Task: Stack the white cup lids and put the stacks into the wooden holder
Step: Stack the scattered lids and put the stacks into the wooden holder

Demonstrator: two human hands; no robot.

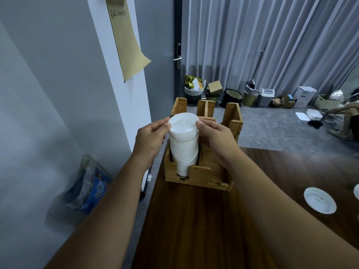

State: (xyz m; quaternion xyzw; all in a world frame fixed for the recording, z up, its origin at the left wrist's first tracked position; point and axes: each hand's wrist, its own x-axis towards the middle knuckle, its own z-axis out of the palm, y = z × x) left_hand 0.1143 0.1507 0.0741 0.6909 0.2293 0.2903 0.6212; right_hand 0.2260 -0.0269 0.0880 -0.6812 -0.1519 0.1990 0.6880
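Stack of white cup lids (pixel 184 146), centre of the frame: tall column standing upright in the left compartment of the wooden holder (pixel 196 176), its lower end down inside the compartment behind the slotted front wall, its top lid rising well above the holder's walls. Left hand (pixel 150 137), centre left: fingers and thumb curled round the left side of the stack's top, grasping it. Right hand (pixel 215 138), centre right: thumb pressed to the right edge of the top lid, fingers curled round the far side of the stack, grasping it; the hand lies over the holder's right compartment, whose contents cannot be told. Wooden holder: light wood, several tall uprights at its far side, sitting at the far left corner of the dark wooden table (pixel 194 230), which fills the lower middle and right of the frame. Loose lid (pixel 320 200), lower right of the frame: single white lid lying flat on the table, well apart from the holder; part of another white piece (pixel 356 191) at the right edge, just beside it. Wall sheet (pixel 126 35), upper left: yellowish paper hanging on the white panel, lower corner curled. Floor items, upper right: boxes and bins (pixel 268 97) lined along the grey curtain (pixel 272 35)
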